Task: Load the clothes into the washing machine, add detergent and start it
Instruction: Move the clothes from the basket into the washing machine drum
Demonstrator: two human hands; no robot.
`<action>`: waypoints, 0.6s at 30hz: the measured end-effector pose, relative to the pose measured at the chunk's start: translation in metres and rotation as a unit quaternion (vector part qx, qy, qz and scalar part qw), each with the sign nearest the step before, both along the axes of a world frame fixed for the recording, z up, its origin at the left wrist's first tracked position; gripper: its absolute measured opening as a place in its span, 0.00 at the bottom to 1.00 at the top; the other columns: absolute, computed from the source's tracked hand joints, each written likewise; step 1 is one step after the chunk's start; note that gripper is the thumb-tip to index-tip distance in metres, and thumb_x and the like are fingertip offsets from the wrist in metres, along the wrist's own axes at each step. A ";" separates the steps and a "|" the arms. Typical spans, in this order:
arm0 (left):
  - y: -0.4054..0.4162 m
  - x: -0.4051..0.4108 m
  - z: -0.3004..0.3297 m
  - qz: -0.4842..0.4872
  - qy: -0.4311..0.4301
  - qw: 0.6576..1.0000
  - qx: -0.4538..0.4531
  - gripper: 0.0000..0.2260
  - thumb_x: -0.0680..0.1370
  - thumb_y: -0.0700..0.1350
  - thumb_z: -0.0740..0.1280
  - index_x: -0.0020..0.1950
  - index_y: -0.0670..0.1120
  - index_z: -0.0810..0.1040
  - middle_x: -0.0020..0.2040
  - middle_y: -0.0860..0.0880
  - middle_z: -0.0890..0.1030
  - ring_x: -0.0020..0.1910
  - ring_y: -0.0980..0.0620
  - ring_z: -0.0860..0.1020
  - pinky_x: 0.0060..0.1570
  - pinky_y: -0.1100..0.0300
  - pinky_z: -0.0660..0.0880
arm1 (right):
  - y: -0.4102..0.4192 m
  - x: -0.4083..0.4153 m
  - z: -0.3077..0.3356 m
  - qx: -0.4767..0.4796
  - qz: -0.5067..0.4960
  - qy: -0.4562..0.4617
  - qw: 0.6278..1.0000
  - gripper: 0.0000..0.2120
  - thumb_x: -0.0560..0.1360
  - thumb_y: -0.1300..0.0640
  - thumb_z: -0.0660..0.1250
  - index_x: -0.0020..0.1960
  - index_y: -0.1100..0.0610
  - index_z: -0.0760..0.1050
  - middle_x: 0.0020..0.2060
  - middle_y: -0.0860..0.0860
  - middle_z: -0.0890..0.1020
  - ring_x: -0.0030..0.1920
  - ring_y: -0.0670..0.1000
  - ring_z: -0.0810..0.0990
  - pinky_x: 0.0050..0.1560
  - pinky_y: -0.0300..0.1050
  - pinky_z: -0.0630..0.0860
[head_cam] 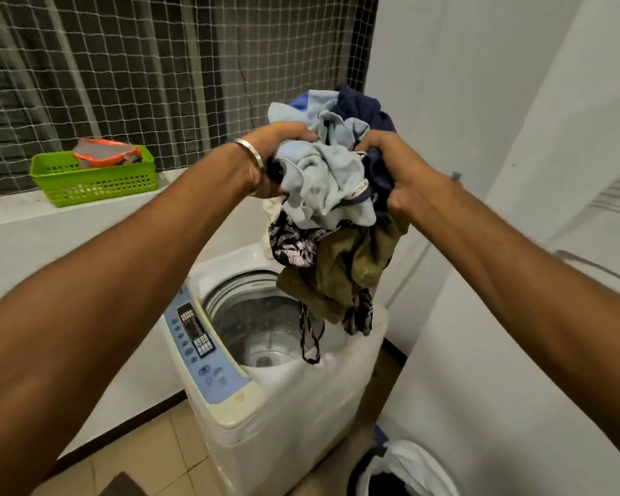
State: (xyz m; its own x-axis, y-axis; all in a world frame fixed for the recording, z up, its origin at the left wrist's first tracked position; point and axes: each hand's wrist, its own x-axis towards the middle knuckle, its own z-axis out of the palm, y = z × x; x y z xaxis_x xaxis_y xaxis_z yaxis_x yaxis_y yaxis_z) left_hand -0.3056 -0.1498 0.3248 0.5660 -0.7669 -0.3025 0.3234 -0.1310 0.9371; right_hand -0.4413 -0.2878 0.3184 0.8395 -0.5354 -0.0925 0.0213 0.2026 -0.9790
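Observation:
A bundle of clothes (pixel 333 195), pale blue, navy, olive and patterned pieces, hangs in the air above the open top-loading washing machine (pixel 280 399). My left hand (pixel 269 159), with a metal bangle at the wrist, grips the bundle's left side. My right hand (pixel 394 170) grips its right side. The steel drum (pixel 258 327) below looks empty. A dark cord from the bundle dangles over the drum's right rim. The blue control panel (pixel 201 345) runs along the machine's left edge.
A green plastic basket (pixel 94 180) holding an orange-and-clear pouch sits on the white ledge at the left, in front of a netted window. White walls close in on the right. A white-lined laundry bag (pixel 405 470) stands on the tiled floor at the lower right.

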 end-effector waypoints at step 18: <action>0.018 0.170 -0.165 0.006 0.037 0.985 0.170 0.24 0.62 0.51 0.76 0.54 0.46 0.79 0.53 0.42 0.80 0.50 0.43 0.79 0.60 0.48 0.75 | 0.013 0.186 -0.186 0.070 -0.044 0.174 0.981 0.13 0.55 0.54 0.69 0.37 0.56 0.74 0.37 0.58 0.77 0.38 0.57 0.70 0.41 0.52 0.67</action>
